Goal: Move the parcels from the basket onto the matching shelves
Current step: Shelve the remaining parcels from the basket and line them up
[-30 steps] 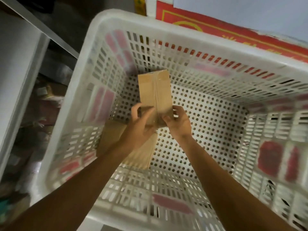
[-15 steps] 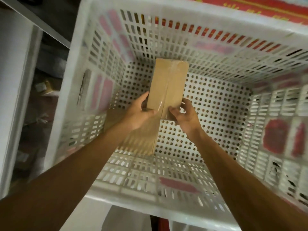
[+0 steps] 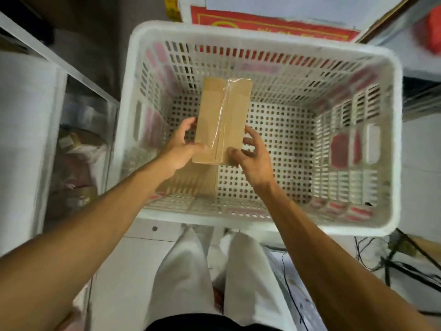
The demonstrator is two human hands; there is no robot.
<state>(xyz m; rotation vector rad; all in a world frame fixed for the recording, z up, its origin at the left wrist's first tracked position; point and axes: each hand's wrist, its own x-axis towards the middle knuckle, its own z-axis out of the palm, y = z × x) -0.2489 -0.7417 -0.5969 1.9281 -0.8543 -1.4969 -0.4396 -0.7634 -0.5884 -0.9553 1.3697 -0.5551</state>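
Left hand (image 3: 181, 149) and right hand (image 3: 255, 158) pinch the parcel (image 3: 222, 120) mid-frame — I should lift level, clearing the basket (image 3: 286, 224).

readable text: none | red banner (image 3: 274, 23) past the basket (image 3: 262, 35), ahead of left hand (image 3: 179, 149) and right hand (image 3: 255, 158): yellow characters, too blurred to read | yellow sign (image 3: 172, 8) beyond the left hand: blurred | red stickers (image 3: 340, 149) on the basket wall right of the right hand: blurred | parcel (image 3: 222, 115) between the hands: nothing legible
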